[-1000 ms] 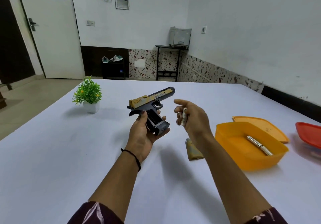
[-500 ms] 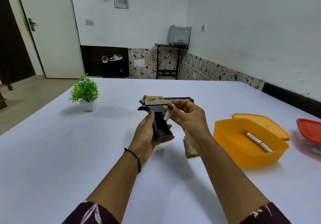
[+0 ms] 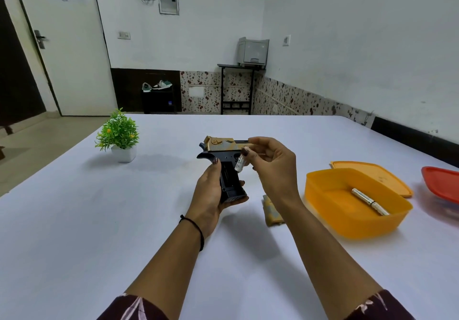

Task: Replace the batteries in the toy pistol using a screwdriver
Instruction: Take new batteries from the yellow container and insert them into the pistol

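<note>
while the left hand (image 3: 211,192) curls round the grip of the toy pistol (image 3: 223,155) above the tabletop (image 3: 119,220), the right hand (image 3: 274,164) pinches a battery (image 3: 240,164) by its top end, the cell's long axis steeply tilted, just right of that grip.

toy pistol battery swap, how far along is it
Done: a tan piece, likely the grip cover, lies off on the table. In hand: left hand grips the toy pistol, right hand pinches a battery beside the grip. Left: seat it, refit the cover. Two silver cells lie in the orange box.
</note>
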